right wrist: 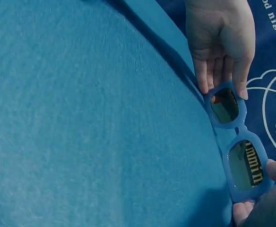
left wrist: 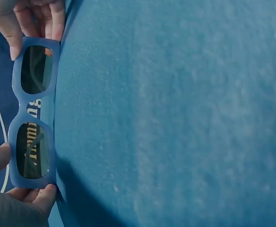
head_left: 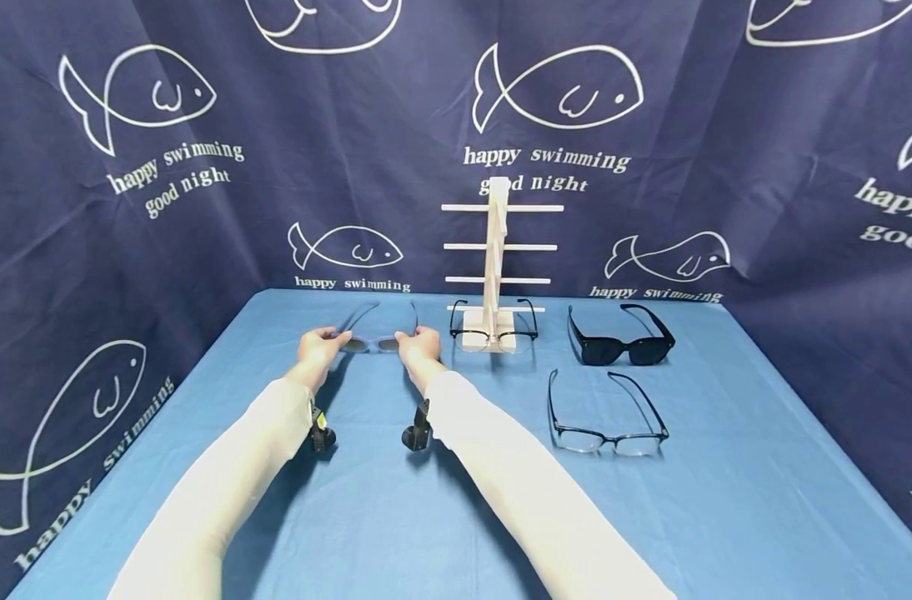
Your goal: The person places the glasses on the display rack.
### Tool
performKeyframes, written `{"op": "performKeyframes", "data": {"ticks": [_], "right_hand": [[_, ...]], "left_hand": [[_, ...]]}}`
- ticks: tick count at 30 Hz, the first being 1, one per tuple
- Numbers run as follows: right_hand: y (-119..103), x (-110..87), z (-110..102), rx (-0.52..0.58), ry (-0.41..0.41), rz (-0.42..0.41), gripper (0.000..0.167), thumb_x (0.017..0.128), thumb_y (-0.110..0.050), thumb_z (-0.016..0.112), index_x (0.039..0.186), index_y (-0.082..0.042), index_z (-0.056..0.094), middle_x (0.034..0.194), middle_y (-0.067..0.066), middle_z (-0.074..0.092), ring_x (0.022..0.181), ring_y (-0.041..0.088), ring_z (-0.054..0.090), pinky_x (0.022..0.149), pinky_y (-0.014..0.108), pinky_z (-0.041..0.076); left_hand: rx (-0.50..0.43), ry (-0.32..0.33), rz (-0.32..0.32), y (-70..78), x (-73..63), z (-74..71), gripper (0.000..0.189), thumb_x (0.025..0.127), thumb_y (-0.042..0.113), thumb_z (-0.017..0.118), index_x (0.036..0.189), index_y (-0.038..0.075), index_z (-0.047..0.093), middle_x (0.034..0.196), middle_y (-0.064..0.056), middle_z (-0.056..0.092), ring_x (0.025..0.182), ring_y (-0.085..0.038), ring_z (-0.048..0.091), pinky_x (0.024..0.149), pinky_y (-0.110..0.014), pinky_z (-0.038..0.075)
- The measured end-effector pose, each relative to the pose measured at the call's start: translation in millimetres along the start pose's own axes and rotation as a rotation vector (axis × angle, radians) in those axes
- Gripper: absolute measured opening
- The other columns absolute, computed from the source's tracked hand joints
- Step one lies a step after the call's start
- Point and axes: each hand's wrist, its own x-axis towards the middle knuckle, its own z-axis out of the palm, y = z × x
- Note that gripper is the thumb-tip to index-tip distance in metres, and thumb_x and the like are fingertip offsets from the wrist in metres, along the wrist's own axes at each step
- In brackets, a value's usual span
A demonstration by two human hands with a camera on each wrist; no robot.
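"Blue sunglasses [left wrist: 22,109] are being held between both sets of fingers?"

"Yes. One outer end is being pinched by the left hand [head_left: 319,348], the other by the right hand [head_left: 422,348], thumb against fingers. Whether the table [head_left: 373,517] below is being touched cannot be told."

"How is the frame being judged?"

"Light and stiff, probably plastic; its smooth rims may be found slippery. The temples [head_left: 415,317], being pointed away beyond the fingers, are being considered the fragile part."

"And the best hold?"

"Outer corners are being favoured, so that the lenses [left wrist: 34,78] are being spared smudges."

"Farther out?"

"Right of the right fingers, a wooden rack [head_left: 493,242] is being touched by neither hand."
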Motion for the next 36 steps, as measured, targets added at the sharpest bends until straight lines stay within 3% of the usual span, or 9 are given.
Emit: {"op": "performKeyframes", "data": {"ticks": [11, 15, 18, 20, 22, 24, 32, 36], "right_hand": [[4, -0.3, 2, -0.004, -0.009, 0.050, 0.043, 0.090, -0.015, 0.068, 0.129, 0.001, 0.059, 0.136, 0.016, 0.057, 0.129, 0.028, 0.050, 0.111, 0.035, 0.043], [6, -1.9, 1, 0.002, -0.027, 0.059, 0.045, 0.091, -0.015, 0.067, 0.131, 0.002, 0.057, 0.138, 0.017, 0.055, 0.131, 0.029, 0.048, 0.112, 0.035, 0.041], [7, -1.7, 0, 0.018, -0.043, 0.073, 0.046, 0.091, -0.015, 0.067, 0.132, 0.002, 0.056, 0.139, 0.017, 0.054, 0.132, 0.029, 0.047, 0.113, 0.036, 0.041], [7, -0.7, -1, 0.034, -0.053, 0.076, 0.046, 0.090, -0.014, 0.068, 0.131, 0.003, 0.057, 0.138, 0.018, 0.054, 0.132, 0.029, 0.047, 0.112, 0.035, 0.041], [7, 0.7, -1, 0.057, -0.066, 0.081, 0.046, 0.090, -0.014, 0.068, 0.131, 0.003, 0.057, 0.138, 0.018, 0.055, 0.131, 0.029, 0.048, 0.112, 0.035, 0.042], [8, 1.9, -2, 0.073, -0.078, 0.090, 0.047, 0.090, -0.015, 0.069, 0.132, 0.003, 0.056, 0.139, 0.017, 0.054, 0.132, 0.029, 0.047, 0.112, 0.034, 0.042], [9, 7.6, -3, 0.100, -0.110, 0.133, 0.050, 0.090, -0.015, 0.069, 0.135, -0.001, 0.054, 0.143, 0.015, 0.050, 0.136, 0.029, 0.043, 0.115, 0.036, 0.038], [14, 23.2, 4, 0.145, -0.079, 0.084, 0.053, 0.087, -0.014, 0.073, 0.134, 0.000, 0.055, 0.139, 0.016, 0.054, 0.131, 0.027, 0.049, 0.110, 0.032, 0.044]], "left_hand": [[0.007, -0.024, -0.077, -5.6, 3.2, -1.4, 0.054, 0.094, 0.022, 0.063, 0.141, 0.002, 0.047, 0.148, -0.017, 0.044, 0.138, -0.032, 0.039, 0.117, -0.042, 0.034], [-0.015, -0.033, -0.094, -9.1, 6.4, -2.8, 0.054, 0.092, 0.020, 0.066, 0.140, 0.002, 0.049, 0.126, -0.016, 0.058, 0.112, -0.026, 0.055, 0.107, -0.036, 0.043], [-0.056, -0.061, -0.116, -10.5, 9.0, -4.3, 0.055, 0.091, 0.019, 0.067, 0.140, 0.001, 0.048, 0.123, -0.014, 0.058, 0.101, -0.019, 0.057, 0.104, -0.031, 0.046], [-0.082, -0.085, -0.129, -10.3, 9.7, -5.9, 0.057, 0.092, 0.018, 0.066, 0.142, 0.001, 0.046, 0.133, -0.017, 0.055, 0.111, -0.021, 0.059, 0.109, -0.032, 0.044], [-0.116, -0.105, -0.135, -9.4, 9.9, -7.1, 0.058, 0.092, 0.015, 0.065, 0.143, -0.001, 0.043, 0.147, -0.018, 0.044, 0.128, -0.025, 0.052, 0.114, -0.034, 0.040], [-0.143, -0.114, -0.140, -8.1, 9.3, -7.9, 0.057, 0.092, 0.013, 0.064, 0.143, -0.003, 0.042, 0.151, -0.019, 0.039, 0.134, -0.028, 0.045, 0.115, -0.035, 0.038], [-0.143, -0.095, -0.144, -3.6, 9.0, -7.8, 0.054, 0.092, 0.011, 0.066, 0.140, -0.003, 0.046, 0.149, -0.018, 0.042, 0.135, -0.027, 0.045, 0.112, -0.033, 0.042], [-0.151, -0.094, -0.116, 0.9, 12.9, -7.4, 0.054, 0.092, 0.011, 0.066, 0.140, -0.002, 0.046, 0.150, -0.017, 0.042, 0.135, -0.026, 0.044, 0.112, -0.032, 0.042]]}}
